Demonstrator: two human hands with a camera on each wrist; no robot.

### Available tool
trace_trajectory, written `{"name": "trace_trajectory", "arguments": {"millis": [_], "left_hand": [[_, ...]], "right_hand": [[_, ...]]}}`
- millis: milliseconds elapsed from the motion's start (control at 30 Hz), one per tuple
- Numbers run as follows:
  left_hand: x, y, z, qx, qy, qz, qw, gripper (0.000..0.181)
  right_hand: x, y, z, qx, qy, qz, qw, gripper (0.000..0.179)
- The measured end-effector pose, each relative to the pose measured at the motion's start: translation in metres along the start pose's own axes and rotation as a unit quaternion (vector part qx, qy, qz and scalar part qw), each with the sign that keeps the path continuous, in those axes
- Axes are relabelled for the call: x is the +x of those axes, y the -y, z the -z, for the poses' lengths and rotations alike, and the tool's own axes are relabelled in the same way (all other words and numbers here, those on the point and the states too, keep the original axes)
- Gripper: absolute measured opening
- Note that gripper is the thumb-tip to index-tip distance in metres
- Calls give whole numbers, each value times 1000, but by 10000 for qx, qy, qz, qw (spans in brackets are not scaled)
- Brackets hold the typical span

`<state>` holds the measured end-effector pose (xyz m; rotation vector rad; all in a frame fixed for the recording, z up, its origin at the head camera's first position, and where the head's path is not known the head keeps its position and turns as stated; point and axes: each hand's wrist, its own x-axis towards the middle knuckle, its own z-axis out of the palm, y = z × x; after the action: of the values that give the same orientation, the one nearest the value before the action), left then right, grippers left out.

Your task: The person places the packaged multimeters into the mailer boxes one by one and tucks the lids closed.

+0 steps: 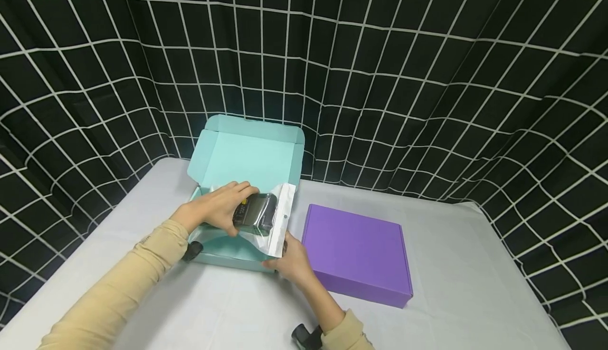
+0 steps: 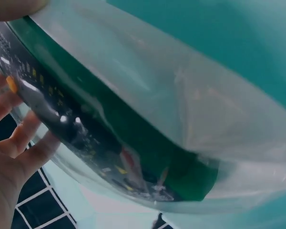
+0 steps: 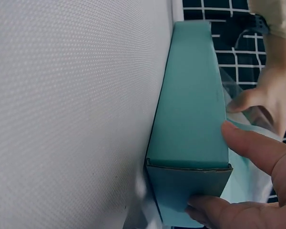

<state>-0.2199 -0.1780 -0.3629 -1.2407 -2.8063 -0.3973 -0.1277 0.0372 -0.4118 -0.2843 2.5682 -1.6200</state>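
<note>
My left hand (image 1: 219, 207) grips a clear plastic bag (image 1: 283, 218) with a white end strip, thumb on one side and fingers on the other. Inside it is a dark handheld device (image 1: 256, 214) with a green side (image 2: 133, 138) and small yellow markings. The bag is tilted over an open teal box (image 1: 252, 162), its lid raised at the back. At the box's front right corner is my right hand (image 1: 295, 260). Its thumb lies at the top edge and its fingers against the side wall (image 3: 186, 183), holding the corner. The bag's white strip overlaps the right fingers in the head view.
A closed purple box (image 1: 353, 255) lies to the right of the teal box on the white-covered table (image 1: 451, 286). Behind the table hangs a black curtain (image 1: 380, 75) with a white grid. Dark wrist-worn devices (image 1: 192, 251) sit at both wrists.
</note>
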Motion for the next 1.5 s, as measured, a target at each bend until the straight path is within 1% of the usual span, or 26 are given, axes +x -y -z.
{"name": "trace_trajectory", "arguments": {"millis": [100,167,500,600,733,800,867,933,1067,1167,1367,1500], "left_hand": [[-1,3,-3,66,126,83,9999,98],[-1,4,-5,104,221,127,9996,98],[-2,6,-8,100,662,335,9972,100],[-2,7,-11,30,888,491,9948,100],[-4,8,-14,-66,1231,786,9893,100],[-5,9,-17,-55,1335,852,9874,99],[-5,10,-19,-67,1393,877,9863,98],[-4,11,-22,20,1459,887,9853,96],[0,10,-26,151,1629,881,9826,92],[2,9,-28,176,1717,950,9804,91],[3,8,-29,206,1805,1024,9780,88],[5,6,-27,172,1911,1059,9757,85]], "right_hand": [[0,-1,-1,406,103,-96,9991,84],[1,-1,-2,539,129,-136,9984,89],[3,-3,-3,369,33,-233,9990,98],[2,-2,-3,282,6,-256,9993,98],[1,-1,-2,165,5,-301,9994,100],[1,-1,-2,124,29,-285,9995,100],[1,0,-2,99,50,-264,9996,99],[1,1,-2,83,56,-256,9996,99],[1,1,-2,104,53,-200,9997,98],[2,1,-2,103,54,-168,9998,98],[3,0,-2,56,44,-252,9997,97],[4,-1,-2,55,32,-267,9996,98]]}}
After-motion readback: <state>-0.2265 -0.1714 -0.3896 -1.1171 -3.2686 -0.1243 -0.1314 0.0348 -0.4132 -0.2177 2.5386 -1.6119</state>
